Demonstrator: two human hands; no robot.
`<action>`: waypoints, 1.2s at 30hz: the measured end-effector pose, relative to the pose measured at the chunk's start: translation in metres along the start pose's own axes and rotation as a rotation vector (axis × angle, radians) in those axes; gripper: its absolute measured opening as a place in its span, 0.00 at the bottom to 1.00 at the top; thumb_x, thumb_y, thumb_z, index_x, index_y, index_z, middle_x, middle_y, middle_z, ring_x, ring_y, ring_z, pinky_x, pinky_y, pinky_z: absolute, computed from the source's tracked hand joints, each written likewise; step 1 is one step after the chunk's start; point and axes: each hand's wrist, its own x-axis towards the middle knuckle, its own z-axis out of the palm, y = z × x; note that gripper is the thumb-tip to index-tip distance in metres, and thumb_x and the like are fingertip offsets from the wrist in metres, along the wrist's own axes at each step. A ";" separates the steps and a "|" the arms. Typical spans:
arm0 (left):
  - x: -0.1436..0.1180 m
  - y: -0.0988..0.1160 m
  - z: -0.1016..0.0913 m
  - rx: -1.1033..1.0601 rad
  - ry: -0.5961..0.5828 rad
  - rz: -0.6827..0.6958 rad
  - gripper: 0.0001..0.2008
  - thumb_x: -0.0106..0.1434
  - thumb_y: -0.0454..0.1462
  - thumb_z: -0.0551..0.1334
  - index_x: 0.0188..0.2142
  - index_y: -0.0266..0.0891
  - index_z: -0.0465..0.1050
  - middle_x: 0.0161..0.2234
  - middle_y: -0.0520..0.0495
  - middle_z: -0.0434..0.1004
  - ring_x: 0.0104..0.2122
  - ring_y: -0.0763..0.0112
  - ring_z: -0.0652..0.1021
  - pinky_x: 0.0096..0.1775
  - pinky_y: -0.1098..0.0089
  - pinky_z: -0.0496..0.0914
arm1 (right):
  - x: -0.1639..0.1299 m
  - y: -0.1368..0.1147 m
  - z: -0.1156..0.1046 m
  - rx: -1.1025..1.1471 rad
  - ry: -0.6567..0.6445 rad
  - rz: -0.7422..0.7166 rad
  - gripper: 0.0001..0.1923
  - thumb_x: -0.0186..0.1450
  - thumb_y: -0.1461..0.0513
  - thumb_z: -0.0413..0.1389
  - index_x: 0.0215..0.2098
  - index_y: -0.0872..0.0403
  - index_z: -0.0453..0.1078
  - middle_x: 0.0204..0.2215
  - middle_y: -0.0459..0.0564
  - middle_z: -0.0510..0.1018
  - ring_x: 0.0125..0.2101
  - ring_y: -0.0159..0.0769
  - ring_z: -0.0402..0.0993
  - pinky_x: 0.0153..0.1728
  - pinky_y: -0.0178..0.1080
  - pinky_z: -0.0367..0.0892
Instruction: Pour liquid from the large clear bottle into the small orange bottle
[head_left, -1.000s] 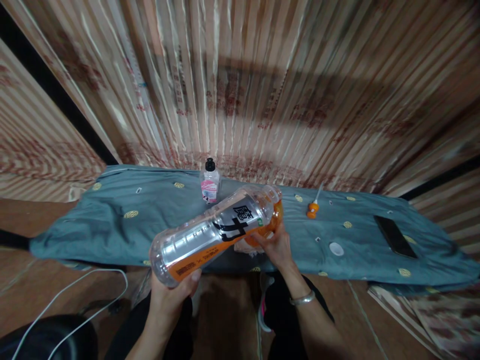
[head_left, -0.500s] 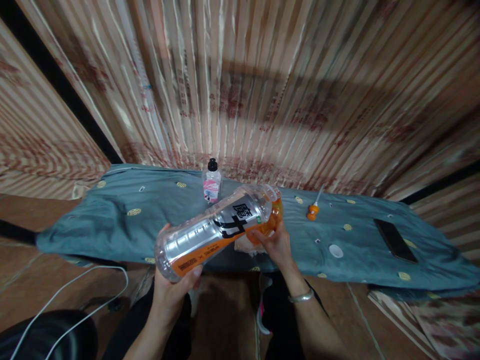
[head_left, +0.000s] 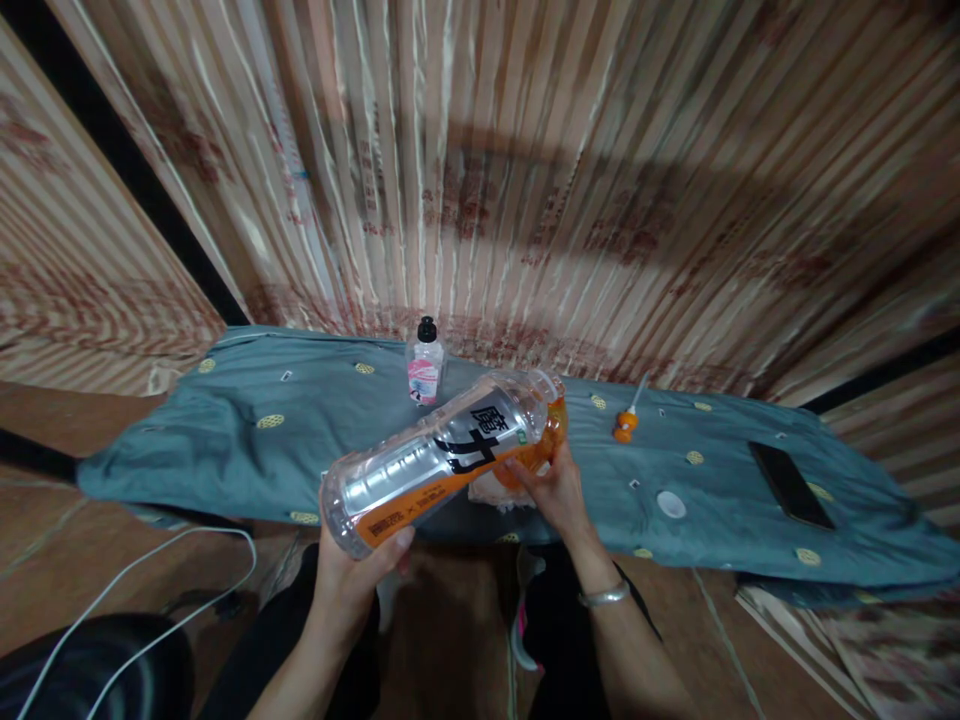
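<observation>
Left fingers: my left hand [head_left: 352, 580] is wrapped around the base of the big clear bottle [head_left: 442, 455], thumb pressed on its orange label, the other fingers curled beneath and out of sight.
Right fingers: my right hand [head_left: 551, 490] is closed on the neck end of the same bottle, fingers [head_left: 525, 472] pinching under its shoulder.
Bottle: it lies tilted, base low toward me on the left, neck higher and away to the right; a little orange liquid [head_left: 544, 445] sits pooled at the neck end. I cannot tell whether a cap is on.
Under the neck: something pale and crumpled [head_left: 491, 490] shows just below the bottle by my right hand; I cannot tell what it is.
Wrist: a silver bangle [head_left: 604, 597] on my right wrist.
Counter: covered by a blue-grey cloth [head_left: 247, 440] with small yellow marks.
Behind the bottle: a small bottle [head_left: 424, 365] with a black cap and pink label stands upright at the far edge.
Right of my hand: a white round lid [head_left: 670, 504] on the cloth, an orange-handled screwdriver [head_left: 626, 420] further back, and a black phone [head_left: 790, 484] well to the right.
Backdrop: a striped curtain [head_left: 525, 180].
Floor: a white cable [head_left: 142, 580] on my left.
</observation>
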 end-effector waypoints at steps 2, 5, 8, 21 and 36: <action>0.000 0.002 0.002 -0.004 -0.008 0.004 0.40 0.47 0.43 0.77 0.56 0.43 0.62 0.36 0.49 0.77 0.18 0.77 0.70 0.15 0.75 0.61 | 0.000 0.001 0.000 0.005 -0.002 0.001 0.32 0.56 0.48 0.66 0.53 0.52 0.65 0.44 0.56 0.84 0.42 0.51 0.82 0.43 0.49 0.77; 0.000 0.006 0.005 -0.008 -0.020 -0.004 0.33 0.49 0.44 0.76 0.50 0.41 0.66 0.38 0.46 0.79 0.19 0.77 0.70 0.16 0.75 0.61 | 0.000 0.001 0.001 0.004 -0.006 0.006 0.33 0.57 0.48 0.65 0.54 0.53 0.64 0.45 0.56 0.83 0.43 0.51 0.82 0.43 0.49 0.77; -0.001 0.010 0.008 -0.007 -0.015 -0.007 0.31 0.49 0.44 0.75 0.49 0.41 0.67 0.40 0.45 0.79 0.20 0.78 0.70 0.16 0.75 0.62 | -0.001 0.001 0.002 -0.009 0.003 0.011 0.32 0.57 0.48 0.65 0.54 0.53 0.65 0.45 0.57 0.83 0.43 0.52 0.82 0.43 0.50 0.77; 0.002 0.012 -0.002 0.005 0.035 0.048 0.42 0.46 0.41 0.77 0.58 0.47 0.61 0.37 0.53 0.74 0.17 0.80 0.69 0.13 0.77 0.60 | -0.004 0.000 0.004 -0.017 -0.008 0.014 0.36 0.58 0.50 0.65 0.60 0.53 0.62 0.46 0.56 0.84 0.44 0.52 0.83 0.43 0.49 0.77; 0.002 0.011 -0.006 0.055 0.038 0.058 0.45 0.44 0.42 0.77 0.60 0.50 0.60 0.35 0.54 0.73 0.14 0.83 0.65 0.13 0.77 0.58 | -0.003 -0.005 0.002 0.004 -0.025 0.058 0.43 0.56 0.50 0.66 0.65 0.54 0.59 0.48 0.57 0.83 0.49 0.55 0.81 0.48 0.53 0.76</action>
